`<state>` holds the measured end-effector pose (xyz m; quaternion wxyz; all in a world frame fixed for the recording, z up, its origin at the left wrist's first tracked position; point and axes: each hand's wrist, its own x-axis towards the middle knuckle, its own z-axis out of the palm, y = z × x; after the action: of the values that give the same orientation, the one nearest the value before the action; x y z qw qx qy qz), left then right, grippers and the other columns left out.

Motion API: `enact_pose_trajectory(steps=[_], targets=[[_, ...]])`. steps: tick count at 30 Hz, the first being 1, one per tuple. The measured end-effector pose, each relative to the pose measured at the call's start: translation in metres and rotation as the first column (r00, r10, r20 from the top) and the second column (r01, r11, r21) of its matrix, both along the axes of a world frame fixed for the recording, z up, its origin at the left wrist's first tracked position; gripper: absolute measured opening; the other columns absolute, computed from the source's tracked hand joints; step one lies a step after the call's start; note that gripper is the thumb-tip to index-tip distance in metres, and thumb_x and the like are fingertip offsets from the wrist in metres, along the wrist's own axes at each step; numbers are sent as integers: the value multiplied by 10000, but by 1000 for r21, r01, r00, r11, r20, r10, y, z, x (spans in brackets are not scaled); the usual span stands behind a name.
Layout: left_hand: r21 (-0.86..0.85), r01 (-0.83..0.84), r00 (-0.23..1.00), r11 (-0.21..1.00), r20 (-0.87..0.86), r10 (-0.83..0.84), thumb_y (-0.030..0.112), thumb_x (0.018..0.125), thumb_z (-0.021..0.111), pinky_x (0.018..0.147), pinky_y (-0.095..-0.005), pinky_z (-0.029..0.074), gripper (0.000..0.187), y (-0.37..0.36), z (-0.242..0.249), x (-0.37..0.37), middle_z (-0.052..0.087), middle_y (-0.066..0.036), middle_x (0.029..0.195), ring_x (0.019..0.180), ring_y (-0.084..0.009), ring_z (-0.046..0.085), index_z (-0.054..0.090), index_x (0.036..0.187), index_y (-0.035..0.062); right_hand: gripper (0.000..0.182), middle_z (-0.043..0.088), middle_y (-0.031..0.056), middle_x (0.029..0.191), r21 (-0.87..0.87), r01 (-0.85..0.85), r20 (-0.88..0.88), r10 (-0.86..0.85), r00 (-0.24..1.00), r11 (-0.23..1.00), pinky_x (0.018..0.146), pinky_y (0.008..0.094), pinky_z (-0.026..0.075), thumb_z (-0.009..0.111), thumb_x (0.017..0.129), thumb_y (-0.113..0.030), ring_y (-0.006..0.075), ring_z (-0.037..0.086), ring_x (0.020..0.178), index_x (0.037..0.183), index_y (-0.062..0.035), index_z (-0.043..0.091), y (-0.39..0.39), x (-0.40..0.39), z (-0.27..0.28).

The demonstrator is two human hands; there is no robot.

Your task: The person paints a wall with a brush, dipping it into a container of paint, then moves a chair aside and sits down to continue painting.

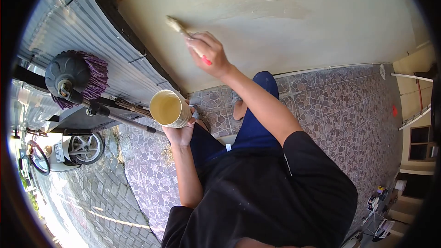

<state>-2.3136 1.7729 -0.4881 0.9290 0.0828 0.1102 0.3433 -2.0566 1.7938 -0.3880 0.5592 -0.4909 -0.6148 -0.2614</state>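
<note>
My right hand [207, 54] is closed round the handle of a paintbrush [175, 24], whose pale bristles meet the cream wall [275, 32] near its left end. The handle's red tip sticks out below my palm. Lower down and to the left, my left hand [182, 132] grips a tub of paint [170, 109] from beneath and the side. Its open mouth faces me, showing yellowish cream paint inside. Darker, wet-looking patches mark the upper part of the wall.
A mop [69, 73] with purple strands leans at the left by a corrugated metal sheet [117, 48]. Behind it stands a motorbike [59, 151] on grey paving. Stone-patterned tiles [321, 94] run along the wall's foot. Household items [379, 202] sit at the far right.
</note>
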Motion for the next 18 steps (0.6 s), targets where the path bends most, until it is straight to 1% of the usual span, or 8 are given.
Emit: enact_pose_trajectory(steps=[3,8,9,11,12,15,16,18], targets=[[3,16,1000,1000,12,-16,587,1053,430,662,-402,614,659,-1,-4,2,649,-241,1299,1014,-412,698,568,1427,63,246,731,165,1023,-22,134,-2,-134,991,991,788,410,602,776,810,77,338,721,916,1035,-2,718,-49,53,-14],[-14,66,997,998,27,-65,623,1043,439,667,-406,624,685,-7,-10,10,640,-244,1309,1029,-417,691,568,1428,72,276,748,179,1061,-25,370,-38,-371,928,929,826,414,606,762,827,96,350,739,953,1081,-5,722,-127,129,-18],[-13,82,996,997,29,-81,633,1039,443,665,-407,626,691,-8,-9,13,636,-246,1313,1033,-420,688,569,1428,77,276,748,179,1061,-24,376,-37,-377,926,926,826,414,606,762,827,96,350,739,953,1081,-5,722,-138,142,-18],[-9,98,995,995,26,-98,637,1037,446,659,-406,625,693,-10,-12,17,632,-247,1316,1033,-422,687,568,1428,80,276,751,184,1059,-22,467,-24,-468,884,884,830,422,609,757,837,98,360,742,957,1090,-5,718,-160,166,-19],[-7,107,994,994,22,-107,642,1035,448,654,-404,624,695,-10,-13,18,629,-248,1319,1034,-424,686,568,1429,82,276,751,184,1059,-18,473,-24,-474,880,881,830,422,609,757,837,98,360,742,957,1090,-5,718,-169,177,-19],[-18,115,993,993,15,-115,641,1035,451,643,-406,623,689,-13,-13,23,623,-249,1324,1033,-424,685,568,1427,87,248,753,191,1047,-7,621,-49,-621,783,784,826,423,608,753,852,77,370,744,953,1087,3,719,-195,200,-21],[-13,122,992,992,18,-122,641,1035,451,643,-406,623,689,-14,-13,24,623,-249,1324,1033,-424,685,568,1427,87,248,753,191,1047,-1,627,-49,-626,778,779,826,423,608,753,852,77,370,744,953,1087,3,719,-202,203,-19],[-13,136,990,991,23,-136,636,1037,453,635,-407,622,682,-15,-11,26,620,-247,1325,1027,-425,686,568,1423,87,216,752,185,1000,30,732,-124,-725,678,680,802,427,600,751,862,57,370,741,926,1071,7,728,-211,208,-13]])
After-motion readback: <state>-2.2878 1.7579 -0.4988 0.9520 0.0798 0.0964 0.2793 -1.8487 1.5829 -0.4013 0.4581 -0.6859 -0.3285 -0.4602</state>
